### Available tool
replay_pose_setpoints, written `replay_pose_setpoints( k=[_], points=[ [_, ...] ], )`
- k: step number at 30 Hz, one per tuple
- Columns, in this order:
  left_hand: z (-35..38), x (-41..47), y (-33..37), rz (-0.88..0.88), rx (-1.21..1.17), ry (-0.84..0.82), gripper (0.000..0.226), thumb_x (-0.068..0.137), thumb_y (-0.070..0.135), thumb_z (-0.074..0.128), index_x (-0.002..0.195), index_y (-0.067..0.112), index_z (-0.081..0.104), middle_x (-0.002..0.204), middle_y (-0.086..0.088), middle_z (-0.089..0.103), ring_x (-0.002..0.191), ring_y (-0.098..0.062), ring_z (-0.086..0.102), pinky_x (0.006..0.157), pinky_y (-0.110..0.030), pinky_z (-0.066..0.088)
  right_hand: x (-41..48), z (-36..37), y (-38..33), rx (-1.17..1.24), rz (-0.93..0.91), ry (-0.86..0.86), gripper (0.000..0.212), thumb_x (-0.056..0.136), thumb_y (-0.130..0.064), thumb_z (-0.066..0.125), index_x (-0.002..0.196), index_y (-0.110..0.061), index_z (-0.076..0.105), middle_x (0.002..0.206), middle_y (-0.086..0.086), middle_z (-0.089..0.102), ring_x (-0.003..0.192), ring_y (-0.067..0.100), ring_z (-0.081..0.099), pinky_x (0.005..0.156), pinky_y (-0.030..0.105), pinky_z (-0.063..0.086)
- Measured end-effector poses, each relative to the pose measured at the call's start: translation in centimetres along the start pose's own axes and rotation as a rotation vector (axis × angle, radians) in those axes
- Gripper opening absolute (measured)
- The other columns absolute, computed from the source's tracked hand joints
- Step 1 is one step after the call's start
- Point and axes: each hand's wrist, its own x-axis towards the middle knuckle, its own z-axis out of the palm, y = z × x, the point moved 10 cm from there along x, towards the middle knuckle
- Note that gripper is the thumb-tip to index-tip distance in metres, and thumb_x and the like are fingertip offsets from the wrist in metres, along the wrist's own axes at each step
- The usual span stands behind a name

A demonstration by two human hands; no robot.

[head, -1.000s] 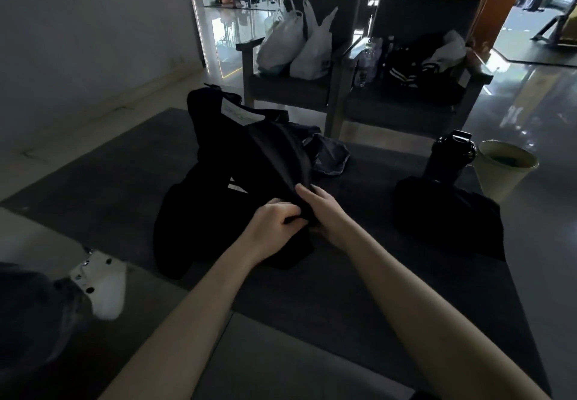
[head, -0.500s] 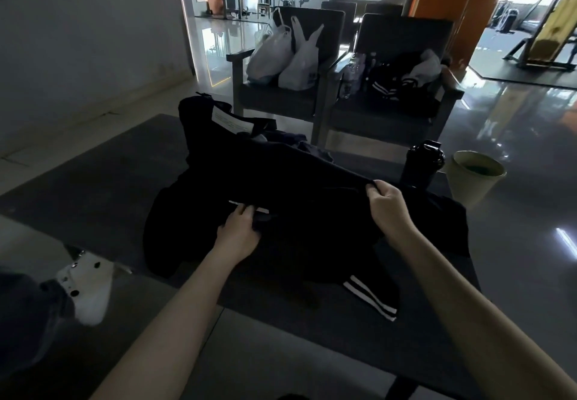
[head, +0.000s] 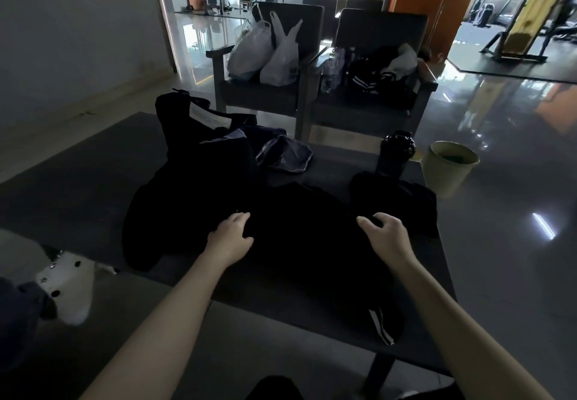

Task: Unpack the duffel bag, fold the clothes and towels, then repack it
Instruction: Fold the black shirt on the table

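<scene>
Black top [head: 312,249] lies spread on the bench [head: 87,187], near side, right in front of me. White stripes [head: 379,326] show on its near-right end, by the bench edge.

Left grip [head: 232,237] rests on the top's left part. Fingers are loosely bent and I see nothing pinched. Right grip [head: 385,234] sits at the top's far-right edge with fingers curled down into the cloth. It's too dark to tell if it holds a fold or only presses.

Duffel [head: 193,149] stands at the far-left of the bench, black, mouth open, white label [head: 210,118] showing inside the rim. Blue-grey cloth [head: 284,156] lies just right of the duffel, touching it. More black cloth [head: 150,227] lies in front of the duffel, left of the left grip, and I can't separate it from the bag in this light.

Far-right of the bench is a black bottle [head: 396,152], upright. A dark pile [head: 399,202] lies just in front of it and touches the top's right edge.

A pale bin [head: 446,171] stands on the floor right of the bench. Beyond the bench are two chairs. The left chair [head: 259,96] carries white bags [head: 268,52]. The right chair [head: 374,109] carries dark clothes with striped trim [head: 374,77] and clear bottles [head: 334,68]. A white shoe [head: 68,284] is at lower left.
</scene>
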Motion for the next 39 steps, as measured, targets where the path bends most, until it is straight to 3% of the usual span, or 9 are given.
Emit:
replay_pose_setpoints(
  k=[4,8,13,17,21,25,30,33,39],
  points=[
    [2.8,-1.6,4.2,0.200,0.148,-0.127,0.078,0.086,0.043,0.063,0.150,0.031,0.022,0.158,0.009,0.018,0.145,-0.015,0.016,0.116,-0.040,0.020,-0.8,-0.3,0.5,-0.040,-0.010,0.035,0.025,0.090,-0.022,0.060,0.076,-0.001,0.060,0.063,0.002,0.057,0.053,0.011,0.051,0.040,0.013,0.038],
    [7.5,-3.4,7.3,0.289,0.275,-0.246,0.083,0.081,0.052,0.064,0.150,0.029,0.023,0.158,0.005,0.018,0.146,-0.018,0.010,0.118,-0.043,0.009,-1.5,-1.7,3.5,0.055,0.107,0.042,0.023,0.091,-0.029,0.059,0.081,-0.008,0.061,0.073,0.003,0.063,0.063,0.014,0.060,0.050,0.020,0.043],
    [9.7,-4.4,9.5,0.248,0.287,-0.069,0.044,0.093,0.037,0.053,0.133,0.020,0.046,0.140,-0.002,0.041,0.133,-0.024,0.035,0.108,-0.040,0.028,-2.0,-4.4,6.3,0.266,0.264,0.071,0.027,0.093,-0.028,0.057,0.082,-0.004,0.062,0.070,0.006,0.061,0.058,0.016,0.058,0.051,0.024,0.048],
    [8.1,-4.5,10.6,0.244,-0.073,-0.003,0.027,0.091,0.009,0.048,0.113,0.017,0.063,0.106,-0.004,0.064,0.100,-0.023,0.062,0.086,-0.031,0.048,-2.1,-6.2,7.1,0.303,0.309,0.095,0.029,0.093,-0.027,0.057,0.086,0.000,0.063,0.072,0.008,0.061,0.060,0.018,0.058,0.052,0.024,0.049],
    [3.3,-2.9,12.8,0.200,-0.436,-0.067,0.014,0.094,0.009,0.053,0.097,0.006,0.067,0.089,-0.002,0.063,0.086,-0.017,0.059,0.074,-0.024,0.043,-1.4,-9.1,7.7,0.106,0.239,0.220,0.026,0.091,-0.031,0.059,0.092,-0.006,0.066,0.082,0.004,0.065,0.082,0.021,0.063,0.072,0.031,0.050],
    [-1.3,-0.2,14.3,0.129,-0.488,0.041,0.018,0.095,0.015,0.052,0.100,0.006,0.066,0.091,-0.008,0.065,0.085,-0.023,0.060,0.076,-0.031,0.046,-1.3,-9.6,7.0,0.172,0.172,0.320,0.020,0.092,-0.027,0.059,0.099,-0.009,0.063,0.094,0.005,0.065,0.087,0.019,0.062,0.067,0.024,0.043],
    [0.5,1.0,14.1,-0.008,-0.447,0.032,0.054,0.089,-0.002,0.040,0.139,0.017,0.044,0.135,-0.009,0.051,0.112,-0.025,0.055,0.090,-0.029,0.046,-1.1,-5.1,7.0,0.257,0.136,0.057,0.052,0.087,-0.012,0.062,0.135,-0.018,0.045,0.120,0.000,0.051,0.082,0.002,0.056,0.060,0.013,0.044],
    [3.1,-0.1,15.0,0.073,-0.137,-0.005,0.060,0.092,0.005,0.048,0.147,0.019,0.030,0.151,-0.003,0.030,0.129,-0.024,0.042,0.099,-0.034,0.041,-1.3,-3.3,8.2,0.073,0.091,-0.116,0.077,0.077,0.000,0.060,0.145,-0.024,0.033,0.142,0.002,0.039,0.114,0.017,0.055,0.088,0.026,0.051],
    [3.9,-5.2,20.3,0.493,0.036,0.379,0.021,0.085,0.028,0.065,0.102,0.016,0.070,0.107,0.002,0.055,0.110,-0.020,0.050,0.093,-0.034,0.035,-1.3,-2.5,11.7,-0.444,0.127,-0.187,0.072,0.085,-0.017,0.059,0.148,-0.023,0.026,0.152,0.003,0.027,0.134,0.025,0.035,0.101,0.034,0.037]
  ],
)
